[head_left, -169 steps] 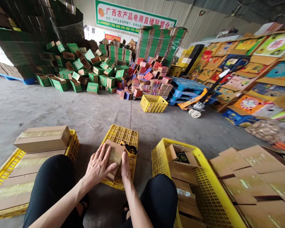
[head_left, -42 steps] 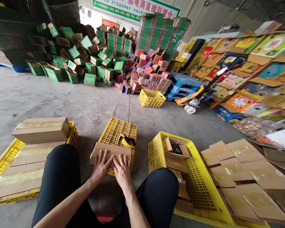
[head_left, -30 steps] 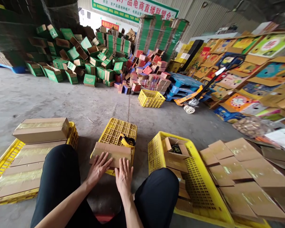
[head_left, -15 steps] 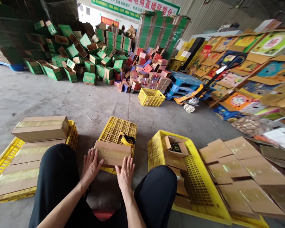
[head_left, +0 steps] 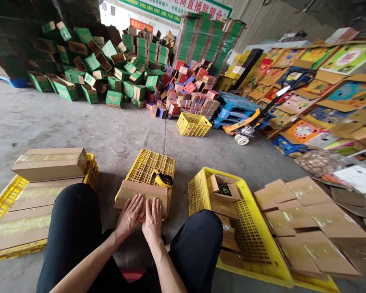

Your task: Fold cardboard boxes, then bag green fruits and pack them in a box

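Observation:
A taped cardboard box (head_left: 125, 189) rests on an upturned yellow crate (head_left: 143, 165) between my knees. My left hand (head_left: 130, 215) lies with stretched fingers on the box's near side, toward its middle. Close beside it, my right hand (head_left: 152, 217) is pressed flat on the same box, fingers extended, the thumbs nearly meeting. Behind the box, on the crate, is a yellow and black tape dispenser (head_left: 162, 178). The undersides of both palms are hidden.
To the left, taped boxes (head_left: 49, 160) sit on a yellow crate (head_left: 93, 175). At right, a yellow crate (head_left: 250, 211) holds several small cartons, one open (head_left: 225, 188). Flattened cardboard (head_left: 311, 219) lies beyond it. A pallet jack (head_left: 247, 132) and a yellow basket (head_left: 194, 125) stand farther off.
Both hands have come together from the box's two ends onto its middle. The box has shifted slightly left on the crate.

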`<state>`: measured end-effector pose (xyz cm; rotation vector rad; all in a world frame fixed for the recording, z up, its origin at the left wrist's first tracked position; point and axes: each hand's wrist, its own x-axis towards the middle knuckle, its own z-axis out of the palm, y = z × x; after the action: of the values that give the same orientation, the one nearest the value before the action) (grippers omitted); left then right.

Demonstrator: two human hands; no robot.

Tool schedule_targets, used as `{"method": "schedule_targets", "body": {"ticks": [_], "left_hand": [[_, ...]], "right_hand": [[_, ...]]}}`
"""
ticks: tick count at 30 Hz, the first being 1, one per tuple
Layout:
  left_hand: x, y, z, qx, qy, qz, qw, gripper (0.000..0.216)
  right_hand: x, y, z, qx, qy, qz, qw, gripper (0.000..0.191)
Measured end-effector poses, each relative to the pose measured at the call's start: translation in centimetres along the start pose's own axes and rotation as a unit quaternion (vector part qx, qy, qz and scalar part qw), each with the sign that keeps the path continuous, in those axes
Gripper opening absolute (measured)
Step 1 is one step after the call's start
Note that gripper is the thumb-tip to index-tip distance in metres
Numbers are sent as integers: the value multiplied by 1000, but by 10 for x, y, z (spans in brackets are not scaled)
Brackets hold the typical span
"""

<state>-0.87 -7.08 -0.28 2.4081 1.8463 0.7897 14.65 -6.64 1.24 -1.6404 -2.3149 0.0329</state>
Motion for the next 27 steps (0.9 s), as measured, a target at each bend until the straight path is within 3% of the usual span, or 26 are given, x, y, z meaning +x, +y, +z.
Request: {"method": "schedule_targets", "body": {"ticks": [9, 18, 27], "left_hand": [[2, -9, -7, 19, 5, 10, 1000, 66], [5, -18, -11, 58, 69, -38, 995, 93], [5, -19, -11, 60, 78, -38, 994, 95]], "right_hand": [[-6, -2, -12, 24, -15, -33, 999, 81], [-2, 20, -21, 21, 7, 38, 999, 70], [-1, 18, -15, 51, 30, 50, 997, 61]]}}
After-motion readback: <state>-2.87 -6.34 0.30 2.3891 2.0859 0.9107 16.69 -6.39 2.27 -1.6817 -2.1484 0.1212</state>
